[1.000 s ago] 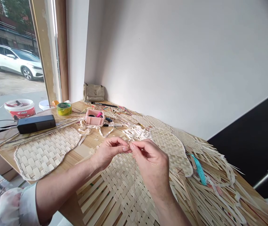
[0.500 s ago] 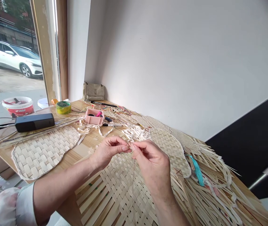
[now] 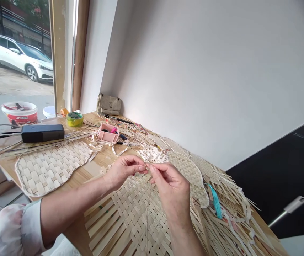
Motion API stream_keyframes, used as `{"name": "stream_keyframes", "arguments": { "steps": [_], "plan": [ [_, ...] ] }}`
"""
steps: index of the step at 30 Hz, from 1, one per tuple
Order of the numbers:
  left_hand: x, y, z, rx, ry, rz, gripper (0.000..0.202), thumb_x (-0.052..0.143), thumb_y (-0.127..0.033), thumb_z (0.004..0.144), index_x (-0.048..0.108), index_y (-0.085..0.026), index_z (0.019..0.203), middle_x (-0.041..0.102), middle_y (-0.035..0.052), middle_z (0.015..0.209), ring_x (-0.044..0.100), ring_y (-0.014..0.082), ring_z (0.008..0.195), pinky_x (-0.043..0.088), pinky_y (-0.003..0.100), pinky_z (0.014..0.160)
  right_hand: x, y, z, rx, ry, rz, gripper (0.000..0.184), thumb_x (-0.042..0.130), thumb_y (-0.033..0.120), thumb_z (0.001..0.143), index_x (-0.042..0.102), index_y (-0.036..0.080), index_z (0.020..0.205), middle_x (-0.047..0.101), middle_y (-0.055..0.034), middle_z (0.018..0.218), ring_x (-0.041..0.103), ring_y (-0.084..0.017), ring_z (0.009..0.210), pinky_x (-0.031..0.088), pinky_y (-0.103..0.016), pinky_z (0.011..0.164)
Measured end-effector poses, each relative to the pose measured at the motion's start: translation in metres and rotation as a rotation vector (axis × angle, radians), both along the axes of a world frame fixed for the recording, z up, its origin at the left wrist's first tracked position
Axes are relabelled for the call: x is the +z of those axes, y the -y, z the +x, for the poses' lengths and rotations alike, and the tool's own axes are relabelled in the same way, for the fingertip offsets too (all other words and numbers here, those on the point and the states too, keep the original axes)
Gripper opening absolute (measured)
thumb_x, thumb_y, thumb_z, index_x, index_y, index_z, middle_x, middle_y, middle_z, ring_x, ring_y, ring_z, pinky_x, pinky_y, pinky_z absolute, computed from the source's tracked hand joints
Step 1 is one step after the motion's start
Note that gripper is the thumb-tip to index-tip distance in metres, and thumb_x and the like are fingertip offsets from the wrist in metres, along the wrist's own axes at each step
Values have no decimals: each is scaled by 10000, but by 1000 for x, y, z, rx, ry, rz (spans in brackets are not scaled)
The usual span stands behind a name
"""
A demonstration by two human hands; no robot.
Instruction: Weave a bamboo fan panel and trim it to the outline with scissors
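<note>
My left hand (image 3: 125, 172) and my right hand (image 3: 171, 185) meet fingertip to fingertip, both pinched. Between them is a thin brown thread (image 3: 147, 215), which hangs in two strands below my right hand. What exactly lies at the fingertips is too small to make out. Under both hands spreads a woven panel of pale flat strips (image 3: 134, 209), with loose strip ends fanning out at its lower left.
A finished-edge woven piece (image 3: 54, 167) lies left, another (image 3: 187, 170) right. Behind stand a pink basket (image 3: 108, 135), a tape roll (image 3: 74, 120) and a black power bank (image 3: 43, 133). Loose strips and a turquoise tassel (image 3: 216, 202) cover the right side.
The view has tilted and shifted slightly. Both hands stay pinched together at nearly the same place, and the hanging thread has swung a little to the left.
</note>
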State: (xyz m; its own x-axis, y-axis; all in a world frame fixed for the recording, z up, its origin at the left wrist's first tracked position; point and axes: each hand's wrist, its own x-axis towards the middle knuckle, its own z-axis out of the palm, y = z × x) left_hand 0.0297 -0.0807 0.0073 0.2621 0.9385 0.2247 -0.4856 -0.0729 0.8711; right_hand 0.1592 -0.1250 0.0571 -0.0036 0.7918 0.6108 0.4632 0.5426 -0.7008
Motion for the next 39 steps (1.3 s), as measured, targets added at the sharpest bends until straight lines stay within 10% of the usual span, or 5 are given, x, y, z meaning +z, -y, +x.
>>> {"name": "stream_keyframes", "arguments": {
  "steps": [39],
  "plan": [
    [-2,-2,-1,17,-40,54,290,776,-379,573,663,-136,681,614,11,634,515,98,589,394,209,534,-1,3,-5,-54,111,121,116,564,195,798,636,178,709,608,0,676,553,-124,594,450,-248,542]
  ]
}}
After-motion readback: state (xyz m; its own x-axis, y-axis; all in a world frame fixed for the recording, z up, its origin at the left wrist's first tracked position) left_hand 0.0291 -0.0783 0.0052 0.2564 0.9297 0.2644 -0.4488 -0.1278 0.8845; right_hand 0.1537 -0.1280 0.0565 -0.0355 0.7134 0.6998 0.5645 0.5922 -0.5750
